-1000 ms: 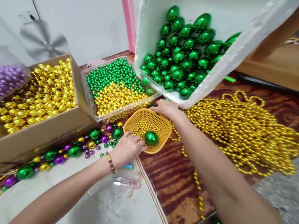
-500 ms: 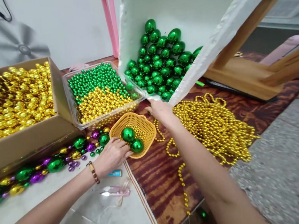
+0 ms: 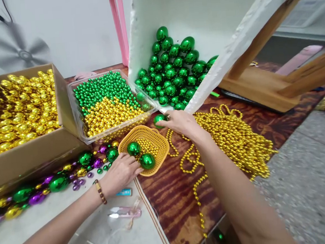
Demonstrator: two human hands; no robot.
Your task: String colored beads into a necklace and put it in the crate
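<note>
In my right hand (image 3: 181, 122) is a shiny green bead (image 3: 160, 121), pinched just in front of the white foam box (image 3: 195, 104). My left hand (image 3: 123, 173) is closed at the near left rim of the orange plastic basket (image 3: 165, 152); what its fingers hold, if anything, is hidden. Two large green beads (image 3: 147, 161) lie in that basket over small gold beads (image 3: 150, 146). From beside my left hand, a row of green, purple and gold beads (image 3: 59, 182) runs leftward. Many green beads (image 3: 169, 74) are heaped inside the foam box.
A clear tray (image 3: 77, 129) holds small green and gold beads. Left of it stands a cardboard box (image 3: 34, 148) of gold beads. Gold bead strands (image 3: 232, 142) lie right of my right arm. Thread snips (image 3: 127, 212) rest on the pale cloth (image 3: 127, 242). A wooden stool (image 3: 259, 90) lies behind.
My right hand has drawn back slightly from the foam box's mouth, and a green bead now shows in its fingers. The two beads in the basket have moved apart. My left hand stays by the rim.
</note>
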